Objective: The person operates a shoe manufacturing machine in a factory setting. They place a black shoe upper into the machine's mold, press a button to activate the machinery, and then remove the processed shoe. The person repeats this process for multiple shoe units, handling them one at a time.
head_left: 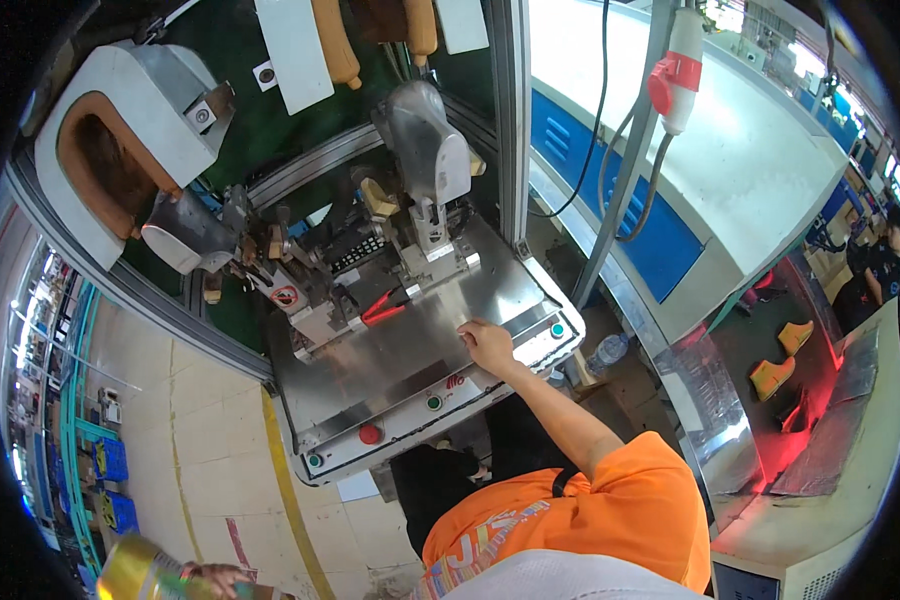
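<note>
My right hand (488, 348) rests at the right of the metal worktop (450, 325), its fingers curled in with nothing visible in them. Red-handled pliers (382, 308) lie on the worktop to its left. Far out at the lower left, my left hand (222, 578) is closed on a glossy yellow item (142, 572), blurred and cut off by the picture's rim, so its kind is unclear. Behind the worktop stands a machine with two grey metal shoe forms, one upright (425, 145) and one tilted left (182, 232), on clamps.
Along the worktop's front run a red button (370, 434) and several green ones. Padded brown-and-white machine arms (110, 165) hang above. At right stand a blue-and-white machine (620, 190) and a red-lit conveyor bearing yellow boots (772, 378). Blue crates (110, 458) stand at far left.
</note>
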Tool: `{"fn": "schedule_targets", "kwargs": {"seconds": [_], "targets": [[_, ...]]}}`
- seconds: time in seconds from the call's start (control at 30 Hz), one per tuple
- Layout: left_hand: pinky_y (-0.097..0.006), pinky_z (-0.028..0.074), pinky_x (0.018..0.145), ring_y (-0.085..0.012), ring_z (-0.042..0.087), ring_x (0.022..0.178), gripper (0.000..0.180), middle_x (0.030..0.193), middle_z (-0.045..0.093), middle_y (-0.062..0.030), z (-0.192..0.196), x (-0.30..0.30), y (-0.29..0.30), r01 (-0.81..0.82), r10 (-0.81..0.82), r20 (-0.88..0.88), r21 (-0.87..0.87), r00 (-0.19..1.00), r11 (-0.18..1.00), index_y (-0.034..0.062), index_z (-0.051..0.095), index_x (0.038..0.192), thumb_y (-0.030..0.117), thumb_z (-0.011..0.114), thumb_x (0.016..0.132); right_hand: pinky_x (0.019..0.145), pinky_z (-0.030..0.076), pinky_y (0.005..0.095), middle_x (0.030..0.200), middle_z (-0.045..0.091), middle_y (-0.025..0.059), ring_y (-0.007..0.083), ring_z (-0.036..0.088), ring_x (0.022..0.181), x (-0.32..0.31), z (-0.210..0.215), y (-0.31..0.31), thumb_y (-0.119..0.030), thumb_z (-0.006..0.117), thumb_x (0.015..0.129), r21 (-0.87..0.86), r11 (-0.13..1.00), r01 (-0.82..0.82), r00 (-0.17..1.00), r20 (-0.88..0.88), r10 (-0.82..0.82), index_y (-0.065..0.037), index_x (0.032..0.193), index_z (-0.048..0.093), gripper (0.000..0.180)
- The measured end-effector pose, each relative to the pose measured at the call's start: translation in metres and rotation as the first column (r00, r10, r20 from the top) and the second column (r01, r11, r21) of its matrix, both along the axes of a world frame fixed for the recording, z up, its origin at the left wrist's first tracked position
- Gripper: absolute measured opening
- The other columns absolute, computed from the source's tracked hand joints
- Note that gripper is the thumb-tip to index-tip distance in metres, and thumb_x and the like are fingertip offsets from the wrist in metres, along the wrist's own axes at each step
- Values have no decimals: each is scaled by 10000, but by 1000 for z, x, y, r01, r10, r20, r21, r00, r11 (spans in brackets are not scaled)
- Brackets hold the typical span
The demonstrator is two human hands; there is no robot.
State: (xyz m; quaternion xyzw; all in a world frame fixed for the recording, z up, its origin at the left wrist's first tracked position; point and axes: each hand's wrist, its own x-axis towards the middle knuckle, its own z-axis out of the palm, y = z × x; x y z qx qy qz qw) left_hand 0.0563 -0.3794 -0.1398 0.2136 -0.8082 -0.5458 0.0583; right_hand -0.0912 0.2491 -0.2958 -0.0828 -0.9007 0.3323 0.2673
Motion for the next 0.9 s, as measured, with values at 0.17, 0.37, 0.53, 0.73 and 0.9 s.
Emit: {"fn": "schedule_targets", "kwargs": {"seconds": [0.17, 0.37, 0.53, 0.73, 0.9], "targets": [[-249, 423, 840, -119, 519, 935, 408, 1097, 530, -124, -22, -28, -3, 330, -281, 202, -280, 938, 901, -15, 454, 1192, 188, 579, 861, 607, 472, 409, 800, 591, 84, 301, 591, 741, 6, 1, 6, -111, 568, 744, 35, 999, -14, 1000, -3, 15, -91, 793, 628, 81], [-306, 268, 868, -136, 361, 998, 613, 1139, 395, -58, -15, -52, -35, 128, -160, 192, 165, 968, 978, 137, 367, 1263, 524, 507, 809, 588, 475, 395, 796, 591, 76, 292, 592, 709, 2, -7, 5, -125, 568, 749, 102, 995, 22, 999, -34, -19, -101, 787, 628, 76], [-306, 354, 507, -117, 390, 551, 265, 680, 460, -1, -13, -72, 23, 196, -178, -209, 70, 962, 978, 58, 522, 1028, 240, 585, 846, 573, 470, 393, 787, 592, 71, 293, 590, 672, 3, -9, 3, -125, 577, 743, 110, 993, 38, 996, -88, -29, -96, 778, 623, 65], [-328, 463, 716, -189, 551, 809, 275, 909, 567, -111, 32, -66, 48, 133, -69, -277, 222, 959, 966, 23, 526, 1037, 204, 596, 842, 582, 470, 383, 769, 582, 70, 282, 587, 674, 6, -4, 4, -120, 578, 738, 128, 991, 33, 996, -87, -22, -87, 761, 617, 56], [-308, 463, 695, -158, 561, 766, 312, 850, 589, -99, 11, -64, 23, 200, -180, -142, 147, 973, 969, -2, 530, 1069, 197, 600, 839, 588, 470, 395, 742, 566, 93, 287, 581, 715, 4, -5, 1, -102, 566, 719, 117, 993, 23, 997, -82, -14, -62, 746, 600, 59]]}}
